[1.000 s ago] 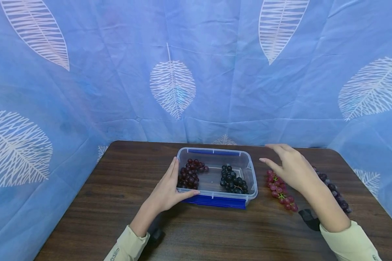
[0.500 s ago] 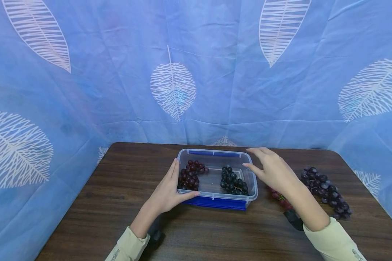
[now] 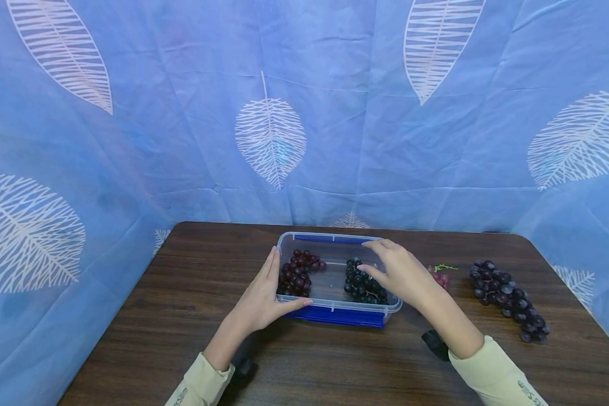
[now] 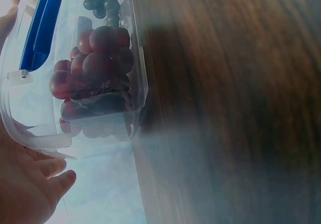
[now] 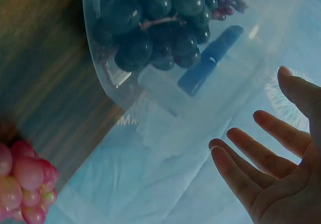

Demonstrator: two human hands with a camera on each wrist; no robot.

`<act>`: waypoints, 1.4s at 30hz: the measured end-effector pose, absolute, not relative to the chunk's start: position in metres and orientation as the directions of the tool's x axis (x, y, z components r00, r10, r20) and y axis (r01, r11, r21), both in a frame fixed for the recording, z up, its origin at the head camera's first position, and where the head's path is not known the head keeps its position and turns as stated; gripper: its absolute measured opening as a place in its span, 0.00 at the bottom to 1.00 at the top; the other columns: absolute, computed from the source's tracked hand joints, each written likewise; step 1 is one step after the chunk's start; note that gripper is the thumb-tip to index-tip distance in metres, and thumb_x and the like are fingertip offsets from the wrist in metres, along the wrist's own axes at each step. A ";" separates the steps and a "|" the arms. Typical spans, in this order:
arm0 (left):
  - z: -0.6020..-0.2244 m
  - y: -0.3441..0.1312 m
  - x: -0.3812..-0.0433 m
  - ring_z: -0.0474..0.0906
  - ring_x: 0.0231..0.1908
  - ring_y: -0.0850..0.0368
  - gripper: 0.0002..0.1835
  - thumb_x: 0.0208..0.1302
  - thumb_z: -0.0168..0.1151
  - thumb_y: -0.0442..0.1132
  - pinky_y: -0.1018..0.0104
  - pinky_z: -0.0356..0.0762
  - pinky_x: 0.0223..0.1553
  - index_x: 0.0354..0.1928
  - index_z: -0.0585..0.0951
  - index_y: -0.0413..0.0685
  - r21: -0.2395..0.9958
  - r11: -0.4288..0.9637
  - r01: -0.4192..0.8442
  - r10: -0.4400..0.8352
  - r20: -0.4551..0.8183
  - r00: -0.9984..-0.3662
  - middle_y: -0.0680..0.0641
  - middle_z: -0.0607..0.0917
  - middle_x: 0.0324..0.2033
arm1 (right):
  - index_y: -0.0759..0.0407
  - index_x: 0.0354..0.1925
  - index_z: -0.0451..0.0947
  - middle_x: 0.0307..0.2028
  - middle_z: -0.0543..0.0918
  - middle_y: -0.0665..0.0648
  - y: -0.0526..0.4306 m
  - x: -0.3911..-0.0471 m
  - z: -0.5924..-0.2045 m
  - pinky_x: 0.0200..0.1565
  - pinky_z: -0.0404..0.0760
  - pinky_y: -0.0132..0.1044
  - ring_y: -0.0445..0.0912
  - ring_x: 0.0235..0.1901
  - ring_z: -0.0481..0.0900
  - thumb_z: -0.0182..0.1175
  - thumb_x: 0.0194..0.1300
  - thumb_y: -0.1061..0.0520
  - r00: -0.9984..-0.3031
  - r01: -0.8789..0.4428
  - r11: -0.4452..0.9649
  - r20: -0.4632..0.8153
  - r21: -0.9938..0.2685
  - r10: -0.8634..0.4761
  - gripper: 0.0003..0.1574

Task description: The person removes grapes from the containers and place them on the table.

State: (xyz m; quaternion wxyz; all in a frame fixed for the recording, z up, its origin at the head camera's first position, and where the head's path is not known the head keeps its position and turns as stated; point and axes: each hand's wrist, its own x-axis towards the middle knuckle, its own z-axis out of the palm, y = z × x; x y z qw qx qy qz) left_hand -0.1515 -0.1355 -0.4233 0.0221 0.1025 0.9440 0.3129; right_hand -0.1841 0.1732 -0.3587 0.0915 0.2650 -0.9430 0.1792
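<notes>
One container: a clear rectangular plastic box with blue clips (image 3: 335, 317), standing uncovered on the tabletop, between the two hands.
Inside, left end: a bunch of round dark red grapes (image 3: 295, 278).
Inside, right end: a bunch of round blackish-green grapes (image 3: 357, 285), apart from the red ones.
Left hand (image 3: 259, 296): fingers straight along the box's left end, thumb spread out to the near rim.
Right hand (image 3: 398, 273): above the box's right end, fingers and thumb spread, nothing between them.
Right of the box: a bunch of pinkish-red grapes with a green stem (image 3: 441, 279), partly hidden by the right forearm.
Farther right: a long bunch of purplish-black grapes (image 3: 510, 301).
Tabletop (image 3: 314, 366): dark brown, wood-grained.
Backdrop: blue cloth printed with white leaves (image 3: 335, 141).
</notes>
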 end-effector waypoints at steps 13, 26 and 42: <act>-0.423 -0.136 -0.152 0.43 0.83 0.39 0.71 0.61 0.69 0.73 0.38 0.54 0.78 0.85 0.35 0.45 0.595 0.782 0.185 0.209 0.029 -0.978 0.45 0.34 0.85 | 0.66 0.67 0.78 0.61 0.81 0.72 0.160 -0.189 -0.377 0.54 0.86 0.57 0.62 0.55 0.85 0.68 0.74 0.49 -0.874 -0.486 0.819 0.175 -0.303 -0.454 0.32; -0.424 -0.135 -0.152 0.44 0.83 0.38 0.70 0.62 0.69 0.72 0.37 0.55 0.78 0.85 0.35 0.46 0.593 0.784 0.183 0.206 0.030 -0.978 0.45 0.34 0.85 | 0.69 0.67 0.76 0.60 0.82 0.73 0.154 -0.192 -0.391 0.54 0.86 0.56 0.63 0.56 0.85 0.70 0.72 0.49 -0.866 -0.500 0.816 0.139 -0.290 -0.481 0.35; -0.424 -0.136 -0.152 0.46 0.83 0.36 0.70 0.61 0.70 0.71 0.35 0.56 0.77 0.85 0.37 0.44 0.590 0.786 0.184 0.205 0.032 -0.978 0.43 0.36 0.85 | 0.68 0.71 0.73 0.61 0.80 0.74 0.145 -0.195 -0.397 0.54 0.86 0.59 0.64 0.55 0.85 0.75 0.66 0.41 -0.884 -0.450 0.850 0.000 -0.272 -0.468 0.48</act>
